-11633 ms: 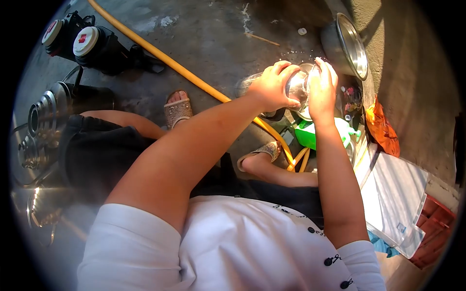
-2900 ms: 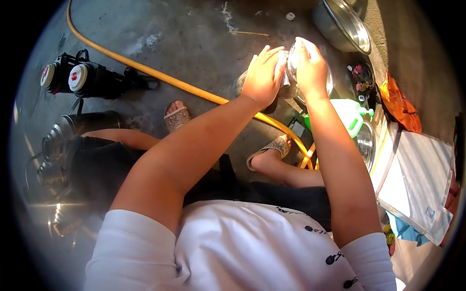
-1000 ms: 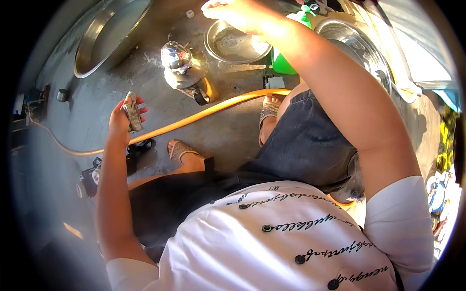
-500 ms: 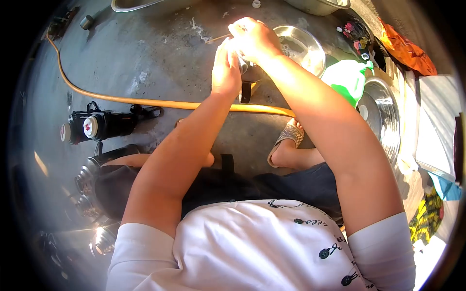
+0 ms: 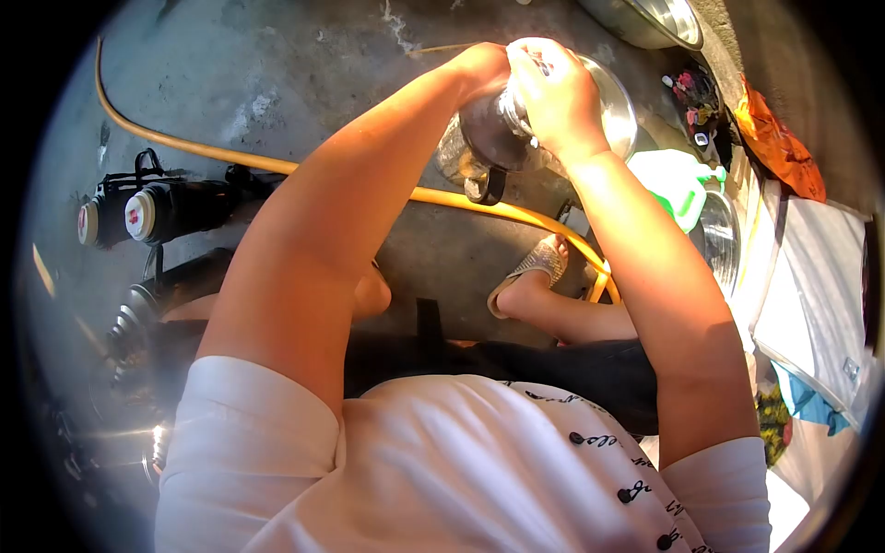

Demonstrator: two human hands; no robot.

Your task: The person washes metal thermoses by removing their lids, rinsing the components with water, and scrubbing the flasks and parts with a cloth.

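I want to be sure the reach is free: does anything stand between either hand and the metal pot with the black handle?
Nothing visible: left hand and right hand are both at the metal pot. The yellow hose runs on its near side; the metal bowl lies to its right.

A shiny metal pot [image 5: 491,135] with a black handle [image 5: 492,188] on its near side, its top partly hidden, was in from the right edge of the grey floor [image 5: 304,69].
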